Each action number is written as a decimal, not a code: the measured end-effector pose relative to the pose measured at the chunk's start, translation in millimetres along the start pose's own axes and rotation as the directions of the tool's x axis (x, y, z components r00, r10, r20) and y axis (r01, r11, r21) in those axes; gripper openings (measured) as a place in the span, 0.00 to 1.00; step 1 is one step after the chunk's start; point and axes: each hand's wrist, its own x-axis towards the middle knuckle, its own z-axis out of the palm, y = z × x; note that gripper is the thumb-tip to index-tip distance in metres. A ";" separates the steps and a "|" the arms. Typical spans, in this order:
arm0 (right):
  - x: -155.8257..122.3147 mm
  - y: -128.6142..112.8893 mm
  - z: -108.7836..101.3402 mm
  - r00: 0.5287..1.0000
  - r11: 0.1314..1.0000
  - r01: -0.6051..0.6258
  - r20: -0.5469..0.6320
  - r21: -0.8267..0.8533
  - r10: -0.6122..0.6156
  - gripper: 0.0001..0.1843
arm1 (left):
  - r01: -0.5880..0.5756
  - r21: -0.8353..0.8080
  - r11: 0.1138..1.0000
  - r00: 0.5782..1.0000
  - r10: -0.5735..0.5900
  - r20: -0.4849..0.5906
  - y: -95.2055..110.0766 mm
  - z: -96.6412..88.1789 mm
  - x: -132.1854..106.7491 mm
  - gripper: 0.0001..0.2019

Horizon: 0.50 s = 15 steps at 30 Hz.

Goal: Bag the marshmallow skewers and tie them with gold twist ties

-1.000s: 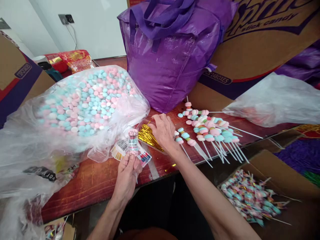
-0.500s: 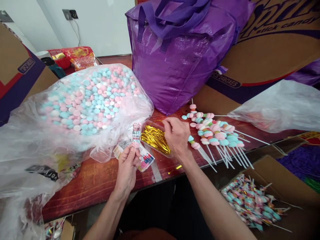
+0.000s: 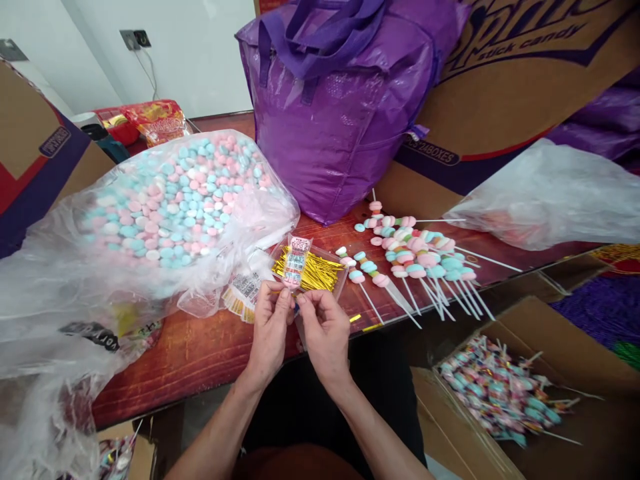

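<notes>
My left hand (image 3: 270, 327) is closed, pinching the gathered bottom of a clear printed wrapper around a marshmallow candy stick (image 3: 297, 262), which stands upright above the fingertips. My right hand (image 3: 327, 333) meets it at the wrapper's neck, thumb and fingers pinched on a thin gold twist tie, mostly hidden by the fingertips. Just behind the candy lies a clear plastic tray (image 3: 343, 285) of gold twist ties (image 3: 323, 272). Printed wrappers (image 3: 243, 293) are spread left of the hands. To the right, several unwrapped marshmallow skewers (image 3: 417, 257) lie in a pile with sticks toward me.
A big clear bag of pink, blue and white marshmallows (image 3: 185, 200) fills the table's left. Behind stands a purple bag (image 3: 330, 133), with a carton (image 3: 500, 100) to its right. Below the table edge at right, a cardboard box (image 3: 465, 420) holds wrapped candy sticks.
My right hand has come from the tie tray to my left hand, bringing a gold tie to the wrapper's neck. The left hand and candy have shifted slightly right. The view has also shifted.
</notes>
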 end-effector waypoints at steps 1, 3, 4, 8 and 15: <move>-0.8 0.0 -1.0 1.000 0.999 -0.024 0.013 0.028 0.023 0.11 | 0.012 -0.019 1.000 1.000 -0.012 -0.006 0.4 2.0 -0.1 0.15; -2.4 0.1 -3.6 0.997 0.995 -0.062 0.048 0.082 0.058 0.11 | 0.082 -0.074 0.994 0.997 -0.082 0.000 3.1 5.3 -0.1 0.17; -2.8 0.2 -5.6 0.995 0.992 -0.070 0.073 0.104 0.063 0.11 | 0.144 -0.106 0.984 0.990 -0.142 0.019 5.8 6.2 -0.3 0.18; 0.5 -3.0 -21.4 0.972 0.979 -0.047 0.235 0.199 -0.001 0.10 | 0.484 -0.190 0.854 0.870 -0.445 0.213 23.8 3.6 -3.3 0.24; 11.6 -11.7 -43.0 0.871 0.964 0.267 0.427 0.003 -0.243 0.06 | 0.530 0.009 0.848 0.811 -0.510 0.285 28.8 1.2 -13.2 0.21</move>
